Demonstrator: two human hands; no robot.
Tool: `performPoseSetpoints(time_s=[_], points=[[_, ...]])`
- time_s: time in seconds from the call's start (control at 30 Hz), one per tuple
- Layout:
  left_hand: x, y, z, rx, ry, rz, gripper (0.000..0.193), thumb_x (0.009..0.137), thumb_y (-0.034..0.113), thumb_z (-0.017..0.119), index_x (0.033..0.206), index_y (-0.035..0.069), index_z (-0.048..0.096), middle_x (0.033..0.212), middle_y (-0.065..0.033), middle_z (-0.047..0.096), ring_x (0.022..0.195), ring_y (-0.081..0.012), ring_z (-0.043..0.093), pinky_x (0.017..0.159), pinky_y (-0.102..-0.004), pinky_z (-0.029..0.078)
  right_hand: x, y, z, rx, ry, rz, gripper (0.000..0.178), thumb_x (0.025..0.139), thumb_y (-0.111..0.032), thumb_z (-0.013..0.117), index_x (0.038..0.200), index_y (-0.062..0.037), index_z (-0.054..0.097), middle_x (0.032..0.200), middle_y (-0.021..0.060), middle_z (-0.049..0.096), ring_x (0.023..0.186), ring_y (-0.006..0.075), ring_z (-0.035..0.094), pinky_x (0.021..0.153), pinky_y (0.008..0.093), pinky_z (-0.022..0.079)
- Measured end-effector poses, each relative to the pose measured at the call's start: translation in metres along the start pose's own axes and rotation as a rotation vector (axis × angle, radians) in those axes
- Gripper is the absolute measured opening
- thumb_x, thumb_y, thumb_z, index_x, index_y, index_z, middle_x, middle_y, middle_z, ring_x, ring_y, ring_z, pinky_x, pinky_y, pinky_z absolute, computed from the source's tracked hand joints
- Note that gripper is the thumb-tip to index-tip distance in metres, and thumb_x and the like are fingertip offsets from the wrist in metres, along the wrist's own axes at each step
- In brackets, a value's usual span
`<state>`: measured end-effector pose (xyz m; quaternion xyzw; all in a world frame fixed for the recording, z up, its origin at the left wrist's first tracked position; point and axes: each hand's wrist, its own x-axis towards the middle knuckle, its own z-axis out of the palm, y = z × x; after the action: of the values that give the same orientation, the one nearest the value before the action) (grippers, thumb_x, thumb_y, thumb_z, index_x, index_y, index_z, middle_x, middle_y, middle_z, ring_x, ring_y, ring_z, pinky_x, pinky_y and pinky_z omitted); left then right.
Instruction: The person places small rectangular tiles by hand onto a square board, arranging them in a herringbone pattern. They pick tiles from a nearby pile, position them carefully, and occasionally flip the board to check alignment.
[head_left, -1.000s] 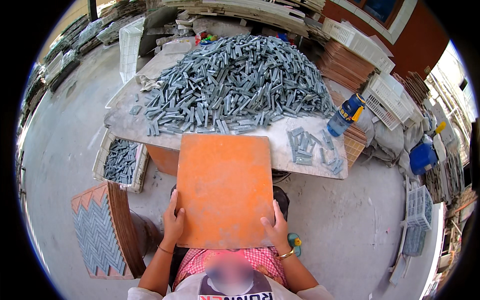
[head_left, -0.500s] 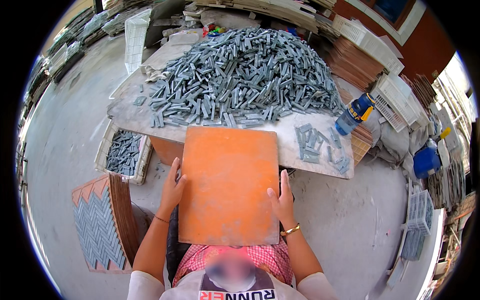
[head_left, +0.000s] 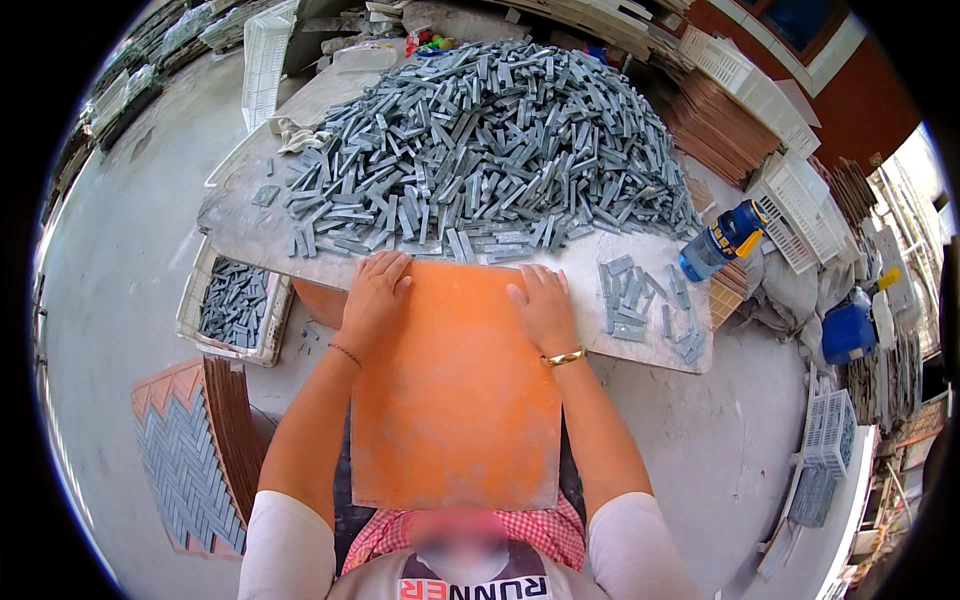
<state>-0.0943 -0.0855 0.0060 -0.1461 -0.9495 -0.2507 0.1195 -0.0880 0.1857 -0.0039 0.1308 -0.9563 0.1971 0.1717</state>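
A flat orange board (head_left: 455, 390) lies across my lap, its far edge meeting the near edge of the worktable. My left hand (head_left: 377, 297) grips its far left corner, fingers bent at the edge and thumb on the upper face. At the far right corner, my right hand (head_left: 545, 308) holds the board in the same way. Past the board, a large heap of narrow grey stone strips (head_left: 490, 150) covers much of the table (head_left: 245, 225). Some loose strips (head_left: 630, 300) lie to the right of my right hand.
A blue water bottle (head_left: 722, 240) stands at the table's right edge. On the left are a white crate (head_left: 190, 300) of strips and stacked boards (head_left: 228, 430) topped with a herringbone strip panel (head_left: 187, 465). White crates (head_left: 800, 210), brown boards (head_left: 715, 125) and a blue jug (head_left: 848, 328) stand right.
Both hands have slid forward from the board's sides to its far corners. The board lies slightly nearer to me, and the view has shifted a little.
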Motion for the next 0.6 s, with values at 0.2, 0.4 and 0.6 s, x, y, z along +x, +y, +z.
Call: performPoseSetpoints(time_s=[0.2,0.4,0.6], points=[[-0.009,-0.015,0.014,0.023,0.033,0.059,0.037,0.085,0.016,0.053,0.12,0.006,0.051,0.126,-0.0081,0.051,0.121,-0.0248,0.042,0.104,-0.0428,0.029,-0.012,0.001,0.008,-0.046,0.093,-0.025,0.042,0.084,-0.029,0.058,0.115,-0.0008,0.052,0.118,0.0156,0.054,0.114,0.03,0.047,0.101,0.045,0.032],[-0.012,-0.007,0.008,0.01,0.013,0.046,0.04,0.086,0.015,0.05,0.124,0.004,0.048,0.13,-0.0126,0.047,0.125,-0.0288,0.038,0.105,-0.0428,0.026,-0.014,-0.001,0.008,-0.071,0.087,-0.03,0.045,0.085,-0.029,0.056,0.118,0.0001,0.05,0.121,0.0163,0.053,0.117,0.0303,0.045,0.102,0.0449,0.031],[-0.036,-0.001,0.003,0.164,-0.009,0.028,0.053,0.088,0.025,0.047,0.136,0.006,0.035,0.144,-0.0088,0.031,0.134,-0.0272,0.025,0.107,-0.0467,0.022,-0.034,-0.003,0.0,-0.245,0.021,-0.038,0.06,0.085,-0.034,0.055,0.13,0.0016,0.039,0.136,0.0184,0.039,0.127,0.0319,0.036,0.105,0.044,0.027]])
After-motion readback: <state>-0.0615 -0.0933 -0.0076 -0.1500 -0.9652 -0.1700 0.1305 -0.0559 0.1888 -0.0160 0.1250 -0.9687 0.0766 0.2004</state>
